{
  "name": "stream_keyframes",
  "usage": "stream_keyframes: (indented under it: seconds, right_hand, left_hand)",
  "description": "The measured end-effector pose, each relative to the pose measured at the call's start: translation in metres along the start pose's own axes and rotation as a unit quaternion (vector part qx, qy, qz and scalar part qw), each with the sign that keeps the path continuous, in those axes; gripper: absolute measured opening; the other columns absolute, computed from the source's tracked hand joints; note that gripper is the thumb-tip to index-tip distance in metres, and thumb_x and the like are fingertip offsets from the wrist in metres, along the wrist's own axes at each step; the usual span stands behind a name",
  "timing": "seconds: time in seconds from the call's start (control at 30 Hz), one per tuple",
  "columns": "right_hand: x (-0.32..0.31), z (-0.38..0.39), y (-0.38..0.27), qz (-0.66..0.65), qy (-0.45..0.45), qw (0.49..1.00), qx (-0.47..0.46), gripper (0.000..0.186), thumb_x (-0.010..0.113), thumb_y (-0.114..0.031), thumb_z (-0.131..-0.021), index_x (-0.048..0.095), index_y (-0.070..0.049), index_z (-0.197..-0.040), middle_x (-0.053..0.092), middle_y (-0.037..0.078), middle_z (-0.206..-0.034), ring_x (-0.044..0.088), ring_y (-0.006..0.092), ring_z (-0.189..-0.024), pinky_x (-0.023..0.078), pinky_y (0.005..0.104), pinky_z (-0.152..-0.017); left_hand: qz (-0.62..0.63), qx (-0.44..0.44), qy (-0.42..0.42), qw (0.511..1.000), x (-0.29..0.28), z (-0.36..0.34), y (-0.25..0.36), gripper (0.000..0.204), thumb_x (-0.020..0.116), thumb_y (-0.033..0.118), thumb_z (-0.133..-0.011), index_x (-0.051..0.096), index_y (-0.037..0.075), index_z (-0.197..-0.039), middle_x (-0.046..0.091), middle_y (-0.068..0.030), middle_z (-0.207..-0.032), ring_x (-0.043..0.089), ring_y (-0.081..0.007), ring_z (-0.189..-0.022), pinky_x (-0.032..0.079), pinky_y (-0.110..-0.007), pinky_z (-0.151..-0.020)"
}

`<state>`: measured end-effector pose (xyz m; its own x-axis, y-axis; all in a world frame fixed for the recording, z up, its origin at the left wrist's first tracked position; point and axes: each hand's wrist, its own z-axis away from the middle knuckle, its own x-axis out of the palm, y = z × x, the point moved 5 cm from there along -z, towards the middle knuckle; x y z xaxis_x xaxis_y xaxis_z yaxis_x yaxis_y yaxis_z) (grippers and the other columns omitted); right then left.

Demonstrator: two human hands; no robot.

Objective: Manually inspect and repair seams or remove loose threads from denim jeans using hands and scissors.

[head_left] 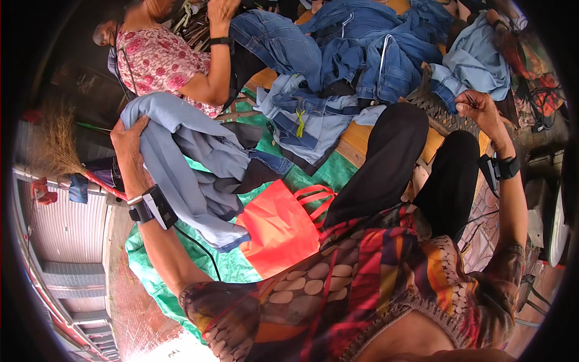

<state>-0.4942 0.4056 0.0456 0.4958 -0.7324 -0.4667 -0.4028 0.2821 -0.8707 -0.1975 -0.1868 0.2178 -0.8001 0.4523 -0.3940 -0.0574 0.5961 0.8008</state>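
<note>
My left hand (128, 142) grips a light blue denim garment (190, 169), lifted at the left with its folds hanging toward the green sheet (151, 259) below. My right hand (479, 114) is raised at the upper right, fingers closed around a small dark tool (472, 101), perhaps snips; its shape is hard to make out. Just beside that hand lie a dark blue denim piece (449, 93) and a pale denim garment (479, 54). An orange-red cloth bag (277, 235) rests on the sheet, between the held garment and my black-clad knees (380, 169).
A co-worker in a pink floral top (160, 66) sits at upper left. Heaped jeans and denim (368, 54) cover a wooden surface (353, 145) ahead. A straw broom (60, 145) and a corrugated shutter (63, 235) are at left; pale objects (537, 217) stand at far right.
</note>
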Motion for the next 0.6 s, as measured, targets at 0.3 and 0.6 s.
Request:
stream_keyframes:
  seconds: [0.3, 0.6]
  right_hand:
    - [0.016, 0.020, -0.017, -0.012, 0.015, 0.999, 0.043, 0.014, 0.063, -0.014, -0.085, 0.059, 0.000, -0.086, 0.055, -0.003, -0.071, 0.049, 0.0052, -0.065, 0.040, 0.0206, -0.060]
    - [0.062, 0.029, -0.032, 0.001, 0.007, 0.999, 0.050, 0.013, 0.063, -0.012, -0.083, 0.059, 0.000, -0.081, 0.054, -0.002, -0.067, 0.049, 0.0048, -0.066, 0.039, 0.0224, -0.059]
  left_hand:
    - [-0.366, 0.133, -0.019, 0.921, 0.070, -0.012, -0.001, 0.039, 0.076, 0.020, -0.065, 0.063, -0.004, -0.093, 0.065, -0.0220, -0.084, 0.064, -0.0299, -0.078, 0.048, -0.034, -0.072]
    - [-0.132, 0.082, -0.313, 0.937, 0.292, 0.057, -0.134, 0.081, 0.075, 0.032, -0.068, 0.036, 0.001, -0.132, 0.042, -0.0248, -0.131, 0.039, -0.0344, -0.124, 0.033, -0.037, -0.102]
